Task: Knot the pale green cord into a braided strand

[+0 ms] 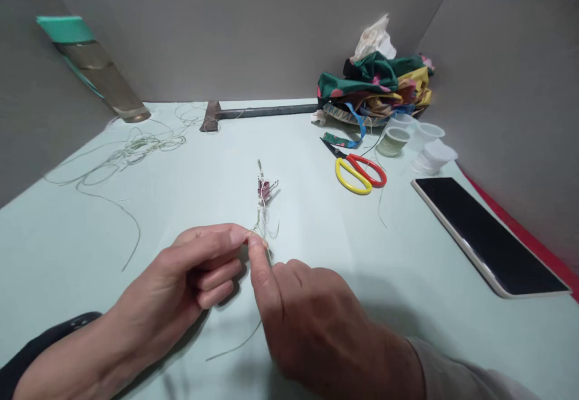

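Near the middle of the pale table, my left hand is closed, with thumb and forefinger pinching a thin greenish cord. My right hand meets it fingertip to fingertip, closed on the same cord; its other fingers are hidden beneath the hand. The cord runs forward to a small dark-red binder clip lying on the table, which grips knotted cord. Fine loose strands curl beside the clip. A loose cord end trails toward me from under my right hand.
A hammer lies at the back. A tangle of cord and a water bottle are left. Scissors, thread spools, a patterned cloth bundle and a phone are right. Grey walls stand behind.
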Available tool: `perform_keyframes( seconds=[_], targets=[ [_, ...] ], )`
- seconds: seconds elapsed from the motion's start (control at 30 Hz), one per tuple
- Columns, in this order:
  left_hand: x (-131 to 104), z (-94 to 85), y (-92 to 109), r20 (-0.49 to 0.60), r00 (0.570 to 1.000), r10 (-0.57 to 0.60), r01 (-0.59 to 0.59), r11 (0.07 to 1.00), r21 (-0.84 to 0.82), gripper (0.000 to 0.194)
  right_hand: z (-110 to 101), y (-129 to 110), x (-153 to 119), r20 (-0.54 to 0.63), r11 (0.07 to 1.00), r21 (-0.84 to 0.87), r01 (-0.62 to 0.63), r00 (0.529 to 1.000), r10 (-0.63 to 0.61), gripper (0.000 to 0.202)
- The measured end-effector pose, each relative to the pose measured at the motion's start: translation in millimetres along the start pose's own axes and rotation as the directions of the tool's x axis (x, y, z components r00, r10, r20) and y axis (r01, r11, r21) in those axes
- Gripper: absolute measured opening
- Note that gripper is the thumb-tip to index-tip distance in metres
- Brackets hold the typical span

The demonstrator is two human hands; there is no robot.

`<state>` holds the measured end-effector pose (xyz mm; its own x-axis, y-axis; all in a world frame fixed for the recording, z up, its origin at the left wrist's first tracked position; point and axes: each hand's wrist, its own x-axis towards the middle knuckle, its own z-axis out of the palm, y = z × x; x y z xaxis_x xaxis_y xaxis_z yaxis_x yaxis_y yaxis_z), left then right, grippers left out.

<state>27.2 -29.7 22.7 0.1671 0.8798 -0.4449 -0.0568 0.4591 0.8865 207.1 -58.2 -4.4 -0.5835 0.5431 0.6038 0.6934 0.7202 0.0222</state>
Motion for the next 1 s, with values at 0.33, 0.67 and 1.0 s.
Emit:
perform_keyframes(
  seconds=[0.33,0.67,1.0],
  targets=[
    [-3,6.3,1,-0.023,0.987,-0.161,0.152,0.964,-0.217,0.042,0,14,-1,0.159,0.922,0.371,-0.114,0.986,0.057,0.060],
    [-6,5.3,-2,-0.061,0.982,-0.177,0.164,0.969,-0.184,0.033,-14,-3,-11,0.244,0.766,0.460,-0.449,0.893,0.377,0.038],
    [-3,5.6,-4,-0.049,0.988,-0.147,0.144,0.988,-0.059,0.036,-14,26,6,0.231,0.638,0.545,-0.544,0.829,0.509,0.018]
  ],
)
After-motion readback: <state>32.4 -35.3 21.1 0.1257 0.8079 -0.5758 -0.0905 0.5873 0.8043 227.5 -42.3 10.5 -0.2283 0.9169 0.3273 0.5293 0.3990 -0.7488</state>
